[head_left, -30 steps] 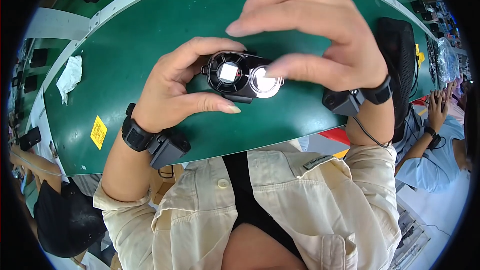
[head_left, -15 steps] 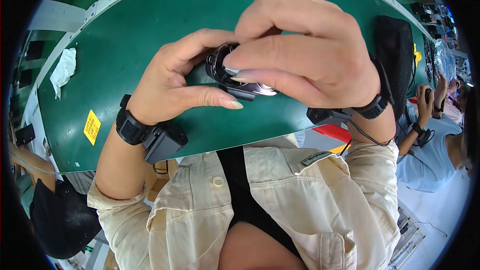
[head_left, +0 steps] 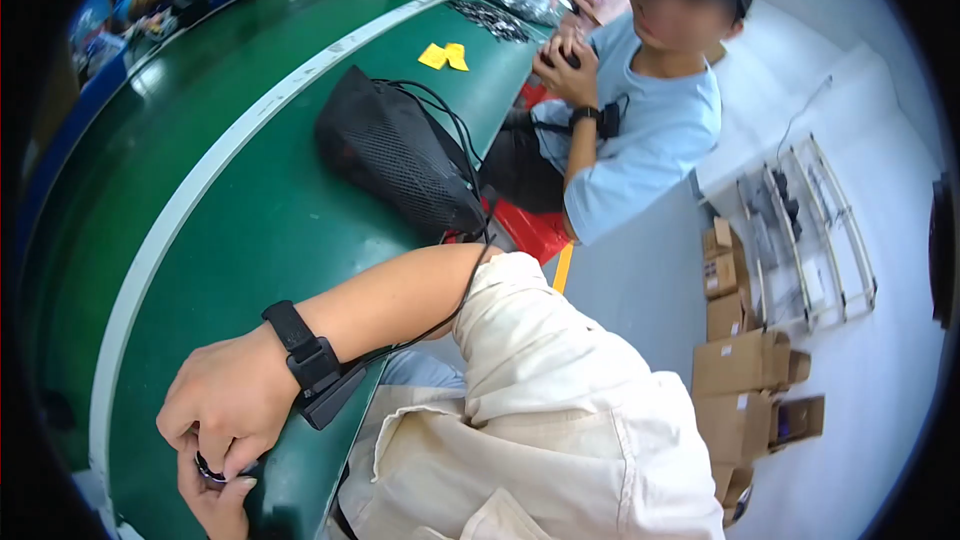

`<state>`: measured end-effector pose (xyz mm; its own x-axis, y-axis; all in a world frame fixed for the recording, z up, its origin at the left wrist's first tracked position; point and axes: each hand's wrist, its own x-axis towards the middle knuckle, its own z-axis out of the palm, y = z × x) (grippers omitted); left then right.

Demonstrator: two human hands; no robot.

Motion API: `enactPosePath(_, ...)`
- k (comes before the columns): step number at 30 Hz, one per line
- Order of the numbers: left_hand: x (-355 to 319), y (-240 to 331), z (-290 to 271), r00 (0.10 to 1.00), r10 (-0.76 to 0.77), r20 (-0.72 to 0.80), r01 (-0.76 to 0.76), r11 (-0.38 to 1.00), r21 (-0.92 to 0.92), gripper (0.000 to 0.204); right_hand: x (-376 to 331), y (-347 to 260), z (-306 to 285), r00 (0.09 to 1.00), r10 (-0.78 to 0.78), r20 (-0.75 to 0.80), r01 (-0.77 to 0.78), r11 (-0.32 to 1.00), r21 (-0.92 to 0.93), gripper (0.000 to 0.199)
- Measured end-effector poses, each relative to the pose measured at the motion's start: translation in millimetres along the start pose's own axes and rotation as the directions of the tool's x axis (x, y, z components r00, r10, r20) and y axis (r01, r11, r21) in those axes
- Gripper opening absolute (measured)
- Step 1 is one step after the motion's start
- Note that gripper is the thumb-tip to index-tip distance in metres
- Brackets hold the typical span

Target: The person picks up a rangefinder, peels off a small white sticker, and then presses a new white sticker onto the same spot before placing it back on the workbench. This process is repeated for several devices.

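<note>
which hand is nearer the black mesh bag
The right: the right hand is below and left of the black mesh bag in the picture; the left hand is lower, farther away.

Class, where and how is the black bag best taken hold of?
Probably grip the bag by its upper, broader end, coming from the picture's left. It tapers down toward the right forearm, and cables run along its right edge, so the left side looks freer.
</note>
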<state>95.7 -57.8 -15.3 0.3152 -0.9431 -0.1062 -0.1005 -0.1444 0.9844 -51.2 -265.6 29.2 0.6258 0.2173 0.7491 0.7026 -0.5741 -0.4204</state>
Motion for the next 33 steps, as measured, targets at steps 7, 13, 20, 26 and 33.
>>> enactPosePath(7, 22, 18, 24, 0.999, 0.045, 0.023, -0.044, 0.998, -0.048, 0.08, -9, -7, -16, 0.998, 0.053, -0.034, -0.057, 0.99, -0.127, 0.013)
enactPosePath(13, 30, 22, 22, 0.99, 0.079, 0.12, -0.076, 0.997, -0.023, 0.07, -14, -32, -31, 0.987, 0.161, -0.006, -0.157, 0.953, -0.258, 0.02)
enactPosePath(20, 21, 36, 24, 0.979, 0.198, 0.035, -0.198, 0.98, -0.009, 0.059, -15, -35, -20, 0.972, 0.229, 0.048, -0.214, 0.953, -0.213, 0.045)
enactPosePath(26, 46, 44, 55, 0.979, 0.176, 0.099, -0.146, 0.956, -0.254, 0.072, -29, -49, -41, 0.841, 0.525, 0.128, -0.492, 0.842, -0.22, 0.073)
enactPosePath(33, 35, 28, 42, 0.958, 0.14, -0.251, -0.192, 0.961, -0.197, 0.086, 19, 55, -57, 0.897, 0.406, -0.175, -0.442, 0.839, -0.316, 0.072)
